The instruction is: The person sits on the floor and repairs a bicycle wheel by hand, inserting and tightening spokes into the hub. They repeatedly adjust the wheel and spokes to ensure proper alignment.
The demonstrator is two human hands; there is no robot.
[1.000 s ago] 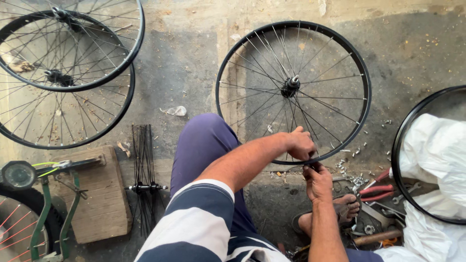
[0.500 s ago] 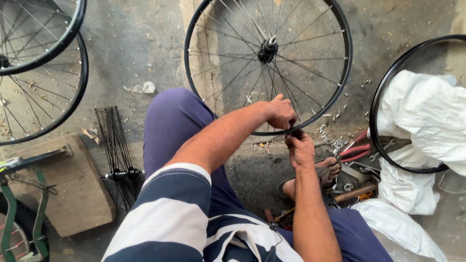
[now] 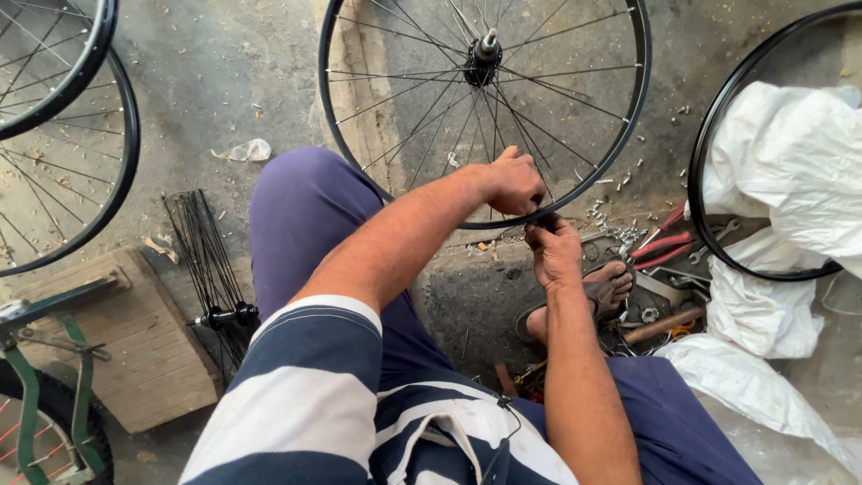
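place: bicycle repair workshop | evidence: spoked wheels (image 3: 485,108), loose spokes (image 3: 202,256), pliers (image 3: 660,244) on concrete floor (image 3: 224,81)

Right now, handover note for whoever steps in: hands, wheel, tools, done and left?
Left hand: gripping the near rim of the spoked wheel, which stands on the concrete.
Right hand: just below it at the rim, fingers pinched shut; what they pinch is too small to tell.
Red-handled pliers and a spanner lie by the foot; loose spoke bundle at left.
Done: spokes run from hub to rim. Left: cannot tell.
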